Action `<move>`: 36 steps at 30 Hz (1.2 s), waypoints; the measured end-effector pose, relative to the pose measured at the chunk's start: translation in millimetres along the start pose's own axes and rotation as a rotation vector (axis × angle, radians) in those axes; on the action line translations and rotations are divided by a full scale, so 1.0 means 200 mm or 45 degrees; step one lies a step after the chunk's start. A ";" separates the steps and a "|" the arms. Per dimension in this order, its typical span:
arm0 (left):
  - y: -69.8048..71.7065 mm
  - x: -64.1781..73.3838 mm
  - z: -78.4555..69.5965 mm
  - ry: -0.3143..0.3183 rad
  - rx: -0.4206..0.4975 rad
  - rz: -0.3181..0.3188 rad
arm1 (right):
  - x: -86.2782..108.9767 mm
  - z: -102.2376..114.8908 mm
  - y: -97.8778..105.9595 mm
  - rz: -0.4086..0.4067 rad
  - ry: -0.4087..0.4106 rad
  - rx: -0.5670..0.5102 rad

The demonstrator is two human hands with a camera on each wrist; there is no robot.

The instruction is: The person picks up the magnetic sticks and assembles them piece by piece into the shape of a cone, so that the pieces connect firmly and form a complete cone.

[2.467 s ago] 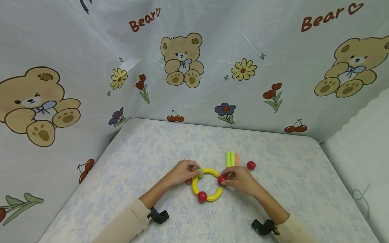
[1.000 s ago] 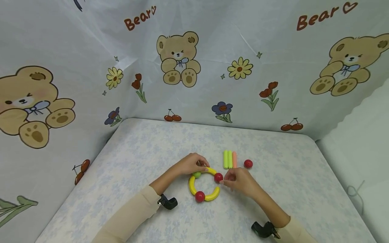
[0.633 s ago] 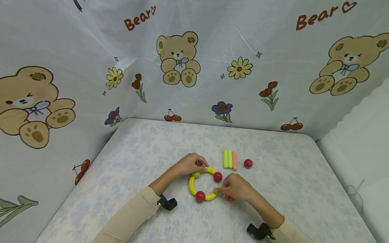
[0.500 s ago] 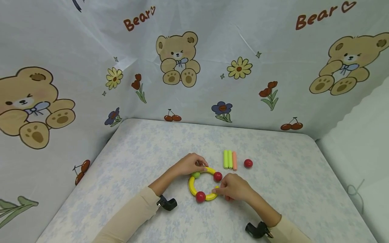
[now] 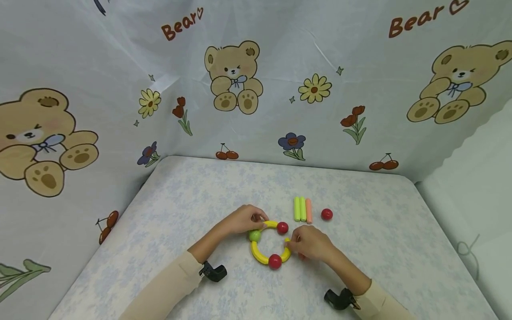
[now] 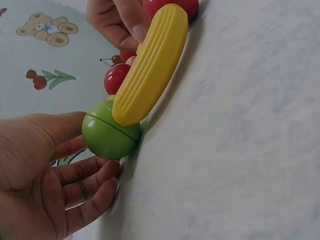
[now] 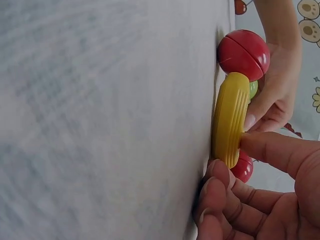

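Ring [image 5: 258, 254]: lies flat on the tabletop [image 5: 192, 195] between the two hands, made of curved yellow pieces and balls, with a gap at its right side.
Left hand [image 5: 245, 219]: at the ring's far-left part, thumb and a finger pinching the far yellow piece [image 5: 271, 224] near its left end; the other fingers bend loosely just beside the green ball [image 6: 111, 131].
Right hand [image 5: 311, 243]: just right of the ring, thumb and fingertips pinching the near-right yellow piece [image 7: 231, 120] by its free end, remaining fingers curled in.
Green ball: at the ring's left, close under the left hand, touching the near-left yellow piece [image 6: 152, 65].
Near red ball [image 5: 275, 261]: joins the two near yellow pieces, below and between the hands.
Far red ball [image 5: 282, 228]: touches the far yellow piece's right end, between the hands; the gap separates it from the piece in the right hand.
Sticks: two lime sticks [image 5: 297, 209] and a pink stick [image 5: 309, 210] side by side, beyond the right hand.
Loose red ball [image 5: 326, 214]: right of the sticks, apart from both hands.
Backdrop [image 5: 264, 129]: pale cloth printed with bears and flowers.
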State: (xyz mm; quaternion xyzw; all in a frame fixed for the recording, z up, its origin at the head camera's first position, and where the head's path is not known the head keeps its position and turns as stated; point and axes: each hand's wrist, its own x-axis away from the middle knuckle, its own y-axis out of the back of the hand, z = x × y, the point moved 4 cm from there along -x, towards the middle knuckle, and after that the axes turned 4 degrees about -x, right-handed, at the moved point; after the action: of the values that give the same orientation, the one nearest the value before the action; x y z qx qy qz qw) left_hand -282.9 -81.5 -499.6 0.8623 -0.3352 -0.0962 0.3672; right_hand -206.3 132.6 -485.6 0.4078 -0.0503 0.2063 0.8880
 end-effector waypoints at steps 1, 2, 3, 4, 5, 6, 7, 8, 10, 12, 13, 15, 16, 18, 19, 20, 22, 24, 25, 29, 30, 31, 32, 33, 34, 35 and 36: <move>0.00 0.01 0.00 0.005 0.005 0.003 | 0.00 0.00 0.00 -0.009 -0.007 0.010; -0.01 0.02 0.00 0.010 0.009 0.007 | 0.00 0.00 0.00 -0.016 -0.009 0.021; -0.01 0.03 0.00 0.012 0.014 0.008 | -0.01 0.00 0.00 -0.022 -0.007 0.030; -0.01 0.03 0.00 0.015 0.016 0.008 | -0.01 0.00 0.00 -0.026 -0.005 0.035; -0.02 0.04 0.00 0.016 0.016 0.008 | -0.01 0.00 0.00 -0.033 0.001 0.043; -0.02 0.05 0.00 0.016 0.014 0.009 | -0.01 0.00 0.00 -0.040 0.007 0.051; -0.02 0.05 0.00 0.018 0.010 0.011 | -0.01 0.00 0.00 -0.047 0.016 0.059; -0.03 0.06 0.00 0.018 0.006 0.011 | -0.01 0.00 0.00 -0.055 0.025 0.065; -0.03 0.07 0.00 0.021 -0.001 0.014 | -0.01 0.00 0.00 -0.071 0.033 0.077; -0.03 0.08 -0.01 0.022 -0.008 0.019 | -0.02 0.01 0.01 -0.090 0.032 0.094; -0.04 0.08 -0.01 0.025 -0.011 0.020 | -0.02 0.02 0.01 -0.099 0.028 0.103; -0.04 0.09 -0.01 0.025 -0.021 0.020 | -0.02 0.02 0.01 -0.123 0.013 0.123; -0.04 0.09 -0.02 0.025 -0.028 0.018 | -0.02 0.02 0.02 -0.135 0.003 0.133; -0.05 0.10 -0.01 0.026 -0.045 0.012 | -0.03 0.02 0.02 -0.155 -0.015 0.147; -0.05 0.10 -0.01 0.027 -0.054 0.008 | -0.04 0.02 0.02 -0.166 -0.021 0.154; -0.05 0.10 -0.01 0.026 -0.061 0.006 | -0.05 0.02 0.03 -0.175 -0.024 0.159; -0.05 0.11 -0.01 0.035 -0.076 0.001 | -0.06 0.02 0.03 -0.186 -0.026 0.165; -0.05 0.11 -0.02 0.043 -0.083 -0.003 | -0.07 0.02 0.03 -0.191 -0.017 0.171; -0.05 0.12 -0.02 0.047 -0.083 -0.005 | -0.07 0.02 0.04 -0.192 -0.010 0.169; -0.05 0.13 -0.04 0.053 -0.084 -0.008 | -0.09 0.02 0.04 -0.189 0.003 0.175; -0.05 0.13 -0.04 0.054 -0.086 -0.006 | -0.09 0.02 0.04 -0.189 0.006 0.177; -0.05 0.13 -0.05 0.052 -0.084 -0.002 | -0.09 0.02 0.04 -0.190 0.011 0.179; -0.05 0.13 -0.05 0.050 -0.084 0.000 | -0.10 0.02 0.05 -0.190 0.016 0.183; -0.05 0.14 -0.05 0.051 -0.082 0.002 | -0.10 0.02 0.05 -0.191 0.021 0.188; -0.05 0.14 -0.06 0.049 -0.082 0.005 | -0.10 0.02 0.05 -0.191 0.025 0.191; -0.05 0.14 -0.06 0.046 -0.080 0.004 | -0.10 0.02 0.05 -0.191 0.031 0.194; -0.05 0.14 -0.06 0.044 -0.077 0.003 | -0.10 0.02 0.05 -0.190 0.033 0.197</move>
State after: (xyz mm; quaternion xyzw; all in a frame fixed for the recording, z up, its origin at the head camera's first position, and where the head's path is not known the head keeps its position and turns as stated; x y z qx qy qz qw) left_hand -251.7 -87.4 -496.8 0.8519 -0.3268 -0.0910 0.3990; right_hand -229.1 129.1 -481.2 0.4749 0.0079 0.1482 0.8674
